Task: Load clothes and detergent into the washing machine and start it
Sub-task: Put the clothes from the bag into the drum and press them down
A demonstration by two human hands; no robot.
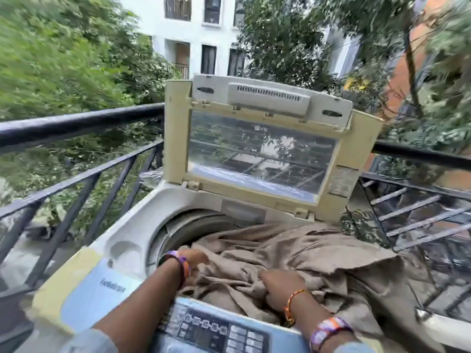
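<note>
A top-loading washing machine point(127, 240) stands on a balcony with its lid point(260, 154) raised upright. A large beige-brown cloth point(305, 250) lies bunched over the drum opening and spills over the machine's right side. My left hand point(193, 261) presses into the cloth at the drum's left rim, fingers buried in the folds. My right hand point(280, 284) grips a bunch of the same cloth near the front of the opening. The control panel point(219, 329) with its buttons lies just below my forearms. No detergent is in view.
A black metal railing point(76, 123) runs behind and left of the machine, close to its side. A dark patterned fabric point(362, 225) sits behind the cloth on the right. Metal bars point(418, 215) lie on the right. Trees and a white building stand beyond.
</note>
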